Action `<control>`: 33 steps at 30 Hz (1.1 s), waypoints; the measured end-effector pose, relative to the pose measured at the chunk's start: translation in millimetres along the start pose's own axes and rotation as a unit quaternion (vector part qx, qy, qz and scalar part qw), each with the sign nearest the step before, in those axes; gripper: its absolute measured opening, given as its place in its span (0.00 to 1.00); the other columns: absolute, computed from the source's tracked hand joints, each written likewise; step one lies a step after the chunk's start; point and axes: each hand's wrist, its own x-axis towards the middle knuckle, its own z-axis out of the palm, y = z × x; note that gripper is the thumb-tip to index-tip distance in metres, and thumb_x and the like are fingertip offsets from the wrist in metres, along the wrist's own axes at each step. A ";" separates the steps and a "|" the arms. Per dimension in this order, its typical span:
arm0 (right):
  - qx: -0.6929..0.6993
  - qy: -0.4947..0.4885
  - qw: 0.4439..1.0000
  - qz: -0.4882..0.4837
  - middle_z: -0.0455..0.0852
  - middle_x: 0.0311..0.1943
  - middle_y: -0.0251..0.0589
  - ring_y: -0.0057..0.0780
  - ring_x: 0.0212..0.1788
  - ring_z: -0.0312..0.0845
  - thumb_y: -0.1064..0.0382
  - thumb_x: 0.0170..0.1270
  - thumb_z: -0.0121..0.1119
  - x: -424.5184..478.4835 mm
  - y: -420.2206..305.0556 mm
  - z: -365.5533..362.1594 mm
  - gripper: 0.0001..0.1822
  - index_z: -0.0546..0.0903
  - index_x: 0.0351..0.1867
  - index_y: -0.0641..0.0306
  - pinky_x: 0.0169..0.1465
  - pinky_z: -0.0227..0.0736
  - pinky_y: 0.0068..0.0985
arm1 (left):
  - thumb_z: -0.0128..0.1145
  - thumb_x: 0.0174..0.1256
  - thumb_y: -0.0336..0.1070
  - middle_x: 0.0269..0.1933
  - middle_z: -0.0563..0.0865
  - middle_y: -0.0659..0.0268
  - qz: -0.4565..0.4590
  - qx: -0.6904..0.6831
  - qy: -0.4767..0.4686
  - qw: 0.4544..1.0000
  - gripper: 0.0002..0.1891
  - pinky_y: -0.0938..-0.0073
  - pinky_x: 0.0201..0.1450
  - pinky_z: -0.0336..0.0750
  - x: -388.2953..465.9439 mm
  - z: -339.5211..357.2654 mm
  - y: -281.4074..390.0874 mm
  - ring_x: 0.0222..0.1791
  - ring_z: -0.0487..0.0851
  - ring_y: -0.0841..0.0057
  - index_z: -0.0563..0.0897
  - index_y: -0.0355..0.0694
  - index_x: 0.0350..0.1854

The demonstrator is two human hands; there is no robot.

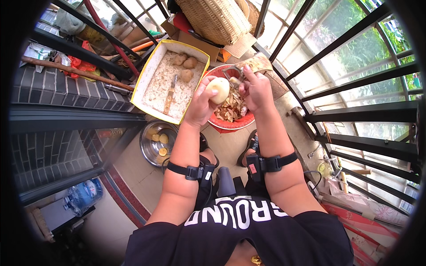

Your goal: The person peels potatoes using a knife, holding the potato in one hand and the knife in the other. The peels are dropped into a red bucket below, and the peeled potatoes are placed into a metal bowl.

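Note:
My left hand (201,101) holds a peeled potato (219,90) above a red-lined bin (233,125) of brown peelings (231,108). Close beside it, my right hand (257,89) grips a tool with a broad, brown-stained blade (259,63), seemingly a kitchen knife. The fingers cover much of its handle. Left of the bin lies a white, yellow-edged tray (153,78) with three unpeeled potatoes (186,75) and a small knife (169,98). Below the tray, a steel bowl (146,141), partly behind my left forearm, holds several peeled potato pieces (163,152).
Black metal railings (359,84) run along the right, with a hammer (301,119) beside them. A woven basket (213,20) leans at the back. A brick ledge (70,88) and a wooden pole (76,71) are at left. A wrapped water bottle (85,196) sits lower left.

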 end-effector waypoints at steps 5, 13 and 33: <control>0.023 -0.017 0.999 -0.027 0.74 0.23 0.34 0.21 0.19 0.70 0.56 0.64 0.63 5.9 -0.2 -11.3 0.15 0.73 0.35 0.65 0.22 0.67 0.19 | 0.49 0.60 0.37 0.47 0.79 0.57 0.014 -0.059 -0.054 0.997 0.23 0.72 0.47 0.74 0.4 0.9 4.7 0.42 0.79 0.70 0.68 0.39 0.58; -0.063 -0.178 0.981 -0.036 0.78 0.22 0.33 0.18 0.16 0.70 0.56 0.65 0.61 -15.6 -10.1 2.6 0.13 0.77 0.35 0.65 0.21 0.65 0.17 | 0.49 0.63 0.40 0.49 0.79 0.63 0.023 -0.064 0.021 0.997 0.22 0.72 0.50 0.74 -1.3 12.3 9.1 0.46 0.78 0.75 0.69 0.39 0.58; -0.552 0.070 0.805 -0.207 0.86 0.34 0.51 0.44 0.38 0.83 0.56 0.59 0.66 29.2 39.9 -38.3 0.20 0.79 0.44 0.70 0.45 0.75 0.34 | 0.51 0.65 0.47 0.30 0.81 0.59 0.018 -0.071 0.109 0.991 0.16 0.76 0.29 0.74 7.1 -31.1 21.2 0.28 0.78 0.72 0.77 0.36 0.37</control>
